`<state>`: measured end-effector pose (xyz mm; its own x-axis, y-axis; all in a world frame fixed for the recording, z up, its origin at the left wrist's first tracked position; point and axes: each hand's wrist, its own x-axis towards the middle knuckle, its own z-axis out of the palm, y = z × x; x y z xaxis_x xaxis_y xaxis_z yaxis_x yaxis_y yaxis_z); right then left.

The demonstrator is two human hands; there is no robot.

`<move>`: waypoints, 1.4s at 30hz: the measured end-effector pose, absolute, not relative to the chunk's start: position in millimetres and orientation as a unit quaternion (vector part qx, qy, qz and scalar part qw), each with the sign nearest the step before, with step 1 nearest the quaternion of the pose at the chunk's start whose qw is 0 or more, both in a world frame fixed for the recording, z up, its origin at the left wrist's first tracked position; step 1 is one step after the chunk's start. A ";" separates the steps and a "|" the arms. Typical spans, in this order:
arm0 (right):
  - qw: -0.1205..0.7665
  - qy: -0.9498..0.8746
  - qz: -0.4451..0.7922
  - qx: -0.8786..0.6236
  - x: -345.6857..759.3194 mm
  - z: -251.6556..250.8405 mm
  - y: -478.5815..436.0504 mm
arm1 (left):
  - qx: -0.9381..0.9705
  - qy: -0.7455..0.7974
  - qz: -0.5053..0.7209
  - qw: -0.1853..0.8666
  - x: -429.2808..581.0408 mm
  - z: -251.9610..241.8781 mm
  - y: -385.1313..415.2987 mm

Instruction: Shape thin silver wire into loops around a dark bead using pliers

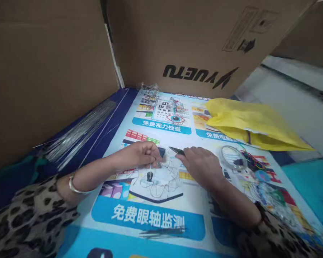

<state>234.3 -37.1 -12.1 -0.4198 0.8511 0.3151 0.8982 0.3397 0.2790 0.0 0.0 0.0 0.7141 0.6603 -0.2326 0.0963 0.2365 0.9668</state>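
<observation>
My left hand point(146, 154) is closed in a pinch on a thin wire, above a loose loop of fine wire point(174, 179) that spreads over the printed sheet. Below its fingers is a small dark piece point(150, 176); whether it hangs from the wire or lies on the sheet, I cannot tell. Wrapped in my right hand point(201, 166) is a pair of pointed pliers point(176, 150), dark jaws aimed left towards my left fingers. The jaw tips stand a short gap from that hand. The plier handles are hidden in my palm.
A bundle of long silver wires point(83, 130) lies at left. Cardboard walls point(177, 39) rise behind. At right are a yellow bag point(247, 118), a clear ring-shaped coil point(233, 157) and coloured wires point(254, 161). Short dark wires point(164, 233) lie in front, tangled wires point(177, 105) behind.
</observation>
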 end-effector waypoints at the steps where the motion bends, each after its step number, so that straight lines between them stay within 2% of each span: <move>1: 0.055 -0.818 -0.207 -0.534 233.4 -12.1 -38.3 | 0.587 0.325 0.196 0.715 0.9 0.1 -0.6; 12: 0.067 -0.797 -0.219 -0.559 245.9 -14.0 -30.1 | 0.594 0.350 0.179 0.702 1.5 7.6 -4.2; 21: 0.119 -0.791 -0.149 -0.582 240.0 -15.8 -32.8 | 0.571 0.347 0.154 0.728 2.7 7.6 -5.1; 29: 0.184 -0.810 -0.140 -0.539 236.7 -17.6 -43.0 | 0.555 0.337 0.189 0.737 6.3 -3.9 -9.2; 36: 0.209 -0.818 -0.098 -0.527 235.0 -19.3 -52.8 | 0.577 0.376 0.260 0.677 9.9 0.5 -15.9; 42: 0.223 -0.804 -0.085 -0.545 236.4 -21.1 -49.3 | 0.519 0.390 0.290 0.703 10.3 -6.1 -15.3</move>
